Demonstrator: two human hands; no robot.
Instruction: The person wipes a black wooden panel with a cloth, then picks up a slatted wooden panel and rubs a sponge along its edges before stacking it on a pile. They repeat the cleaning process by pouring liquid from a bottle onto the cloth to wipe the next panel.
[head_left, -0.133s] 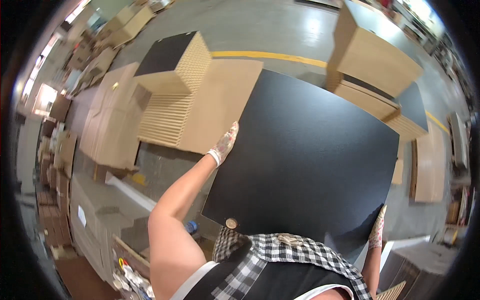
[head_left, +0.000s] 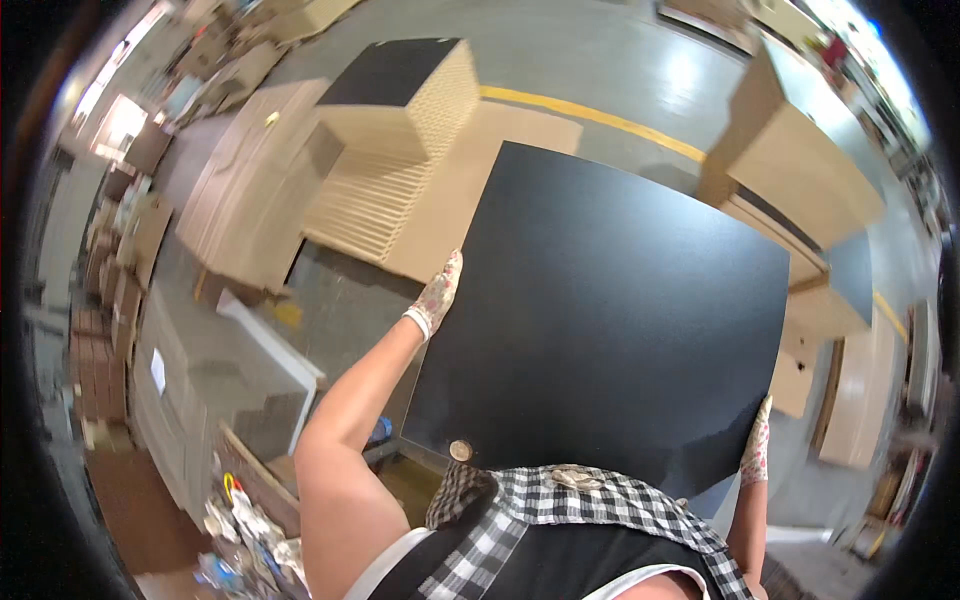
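A large flat black panel (head_left: 610, 310) is held in front of my body, its near edge against my checked apron (head_left: 580, 490). My left hand (head_left: 438, 295), in a white patterned glove, grips the panel's left edge. At the lower right edge my right hand (head_left: 757, 447), gloved alike, holds on to the panel from the side. The fingertips of both hands are partly hidden behind or beneath the board. A small round tan spot (head_left: 461, 451) shows near the panel's lower left corner.
Panel stacks with black tops and light sides stand beyond at left (head_left: 395, 75) and right (head_left: 800, 160). Flat cardboard (head_left: 500, 150) lies by the left one. A yellow line (head_left: 600, 112) crosses the grey floor. At lower left is a pile of scraps (head_left: 250, 530).
The surroundings have swung rightward in view, those at the right also lower. The panel's far corner sits slightly further left. Both hands keep their hold.
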